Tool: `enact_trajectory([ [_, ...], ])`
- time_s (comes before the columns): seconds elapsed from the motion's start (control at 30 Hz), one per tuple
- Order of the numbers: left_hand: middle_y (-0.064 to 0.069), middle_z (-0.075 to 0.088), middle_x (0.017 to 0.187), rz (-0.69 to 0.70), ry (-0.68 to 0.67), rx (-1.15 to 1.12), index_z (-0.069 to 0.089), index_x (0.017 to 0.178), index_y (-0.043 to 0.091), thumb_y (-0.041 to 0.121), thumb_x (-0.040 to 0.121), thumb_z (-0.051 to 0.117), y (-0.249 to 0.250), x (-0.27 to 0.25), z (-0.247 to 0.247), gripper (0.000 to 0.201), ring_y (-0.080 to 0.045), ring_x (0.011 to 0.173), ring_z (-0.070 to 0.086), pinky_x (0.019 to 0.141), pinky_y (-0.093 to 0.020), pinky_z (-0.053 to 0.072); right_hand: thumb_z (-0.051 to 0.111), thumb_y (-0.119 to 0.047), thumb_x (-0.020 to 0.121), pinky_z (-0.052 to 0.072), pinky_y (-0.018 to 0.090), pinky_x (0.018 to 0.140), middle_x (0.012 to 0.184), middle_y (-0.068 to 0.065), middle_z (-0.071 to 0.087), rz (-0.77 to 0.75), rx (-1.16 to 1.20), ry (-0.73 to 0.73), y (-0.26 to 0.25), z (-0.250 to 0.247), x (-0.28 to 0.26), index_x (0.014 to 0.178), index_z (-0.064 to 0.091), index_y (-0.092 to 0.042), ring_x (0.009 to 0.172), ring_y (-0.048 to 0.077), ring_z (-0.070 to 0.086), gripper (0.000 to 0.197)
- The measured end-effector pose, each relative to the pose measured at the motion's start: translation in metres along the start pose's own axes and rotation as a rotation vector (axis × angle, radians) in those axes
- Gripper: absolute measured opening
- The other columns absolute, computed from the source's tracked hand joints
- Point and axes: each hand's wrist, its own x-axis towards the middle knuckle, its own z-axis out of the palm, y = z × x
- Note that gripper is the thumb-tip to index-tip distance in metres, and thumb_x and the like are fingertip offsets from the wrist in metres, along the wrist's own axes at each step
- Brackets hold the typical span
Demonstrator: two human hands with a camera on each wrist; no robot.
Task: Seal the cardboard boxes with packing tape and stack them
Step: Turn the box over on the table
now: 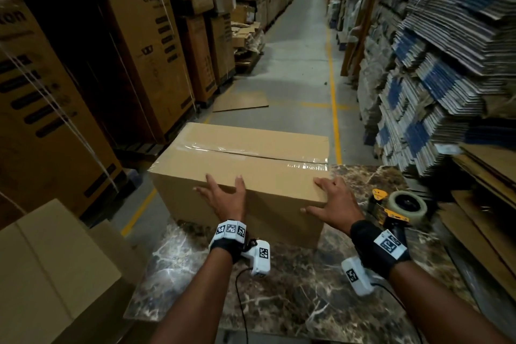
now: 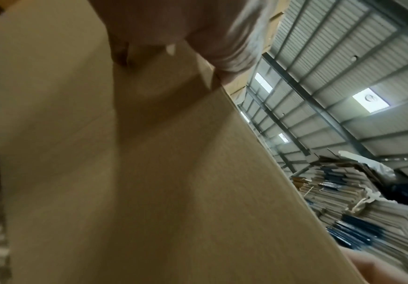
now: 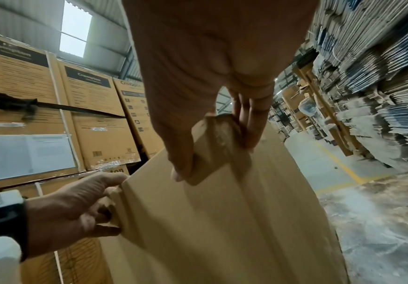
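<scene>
A plain brown cardboard box (image 1: 243,145) sits on the marble table (image 1: 293,288), its left end overhanging the table edge. Clear packing tape (image 1: 307,166) runs along its closed top seam. My left hand (image 1: 223,198) lies over the near top edge with fingers spread, touching the top and front face. My right hand (image 1: 332,201) rests flat over the near right corner. In the right wrist view my right hand (image 3: 210,57) reaches along the box (image 3: 222,230), and my left hand (image 3: 71,207) sits at its edge. The left wrist view is filled by the box face (image 2: 149,173).
A yellow tape dispenser (image 1: 402,209) lies on the table right of the box. Another plain box (image 1: 50,274) stands at lower left. Tall printed cartons (image 1: 55,120) line the left; flattened carton stacks (image 1: 432,78) line the right. A cardboard sheet (image 1: 240,100) lies on the aisle floor.
</scene>
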Motion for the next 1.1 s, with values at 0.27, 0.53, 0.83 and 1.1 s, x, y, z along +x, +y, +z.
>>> enact_trajectory([
  [0.27, -0.023, 0.000, 0.169, 0.047, -0.201, 0.103, 0.040, 0.157, 0.020, 0.042, 0.092, 0.073, 0.016, 0.045, -0.036, 0.076, -0.038, 0.155, 0.019, 0.122, -0.043, 0.027, 0.088, -0.066, 0.064, 0.051, 0.024, 0.086, 0.108, -0.004, 0.058, -0.189, -0.013, -0.138, -0.016, -0.002, -0.008, 0.129, 0.068, -0.024, 0.095, 0.011, 0.058, 0.079],
  [0.53, -0.012, -0.016, 0.169, 0.345, -0.246, 0.397, 0.042, 0.155, 0.020, 0.059, 0.093, 0.061, 0.029, -0.022, -0.012, 0.076, -0.027, 0.155, -0.021, 0.124, -0.052, 0.001, 0.084, -0.024, 0.085, 0.058, 0.022, 0.080, 0.095, -0.009, 0.076, -0.242, 0.188, -0.311, -0.027, -0.021, 0.001, 0.114, 0.077, -0.025, 0.083, 0.000, 0.070, 0.030],
  [0.83, 0.003, 0.004, 0.172, 0.653, -0.379, 0.671, 0.047, 0.149, 0.034, 0.095, 0.073, 0.030, 0.021, -0.062, -0.002, 0.098, -0.013, 0.155, -0.022, 0.110, -0.077, -0.017, 0.076, -0.039, 0.091, 0.050, 0.031, 0.091, 0.115, 0.011, 0.074, 0.062, 0.056, 0.145, 0.002, -0.037, 0.076, 0.122, 0.071, -0.010, 0.107, 0.027, 0.067, 0.043],
  [1.1, 0.008, 0.009, 0.171, 0.690, -0.486, 0.778, 0.034, 0.155, 0.039, 0.089, 0.070, 0.038, 0.019, -0.058, -0.013, 0.098, -0.011, 0.157, -0.003, 0.110, -0.082, -0.008, 0.065, -0.053, 0.095, 0.050, 0.037, 0.087, 0.107, 0.010, 0.068, 0.116, 0.031, -0.042, 0.006, -0.024, 0.107, 0.114, 0.068, -0.011, 0.105, 0.033, 0.064, 0.046],
])
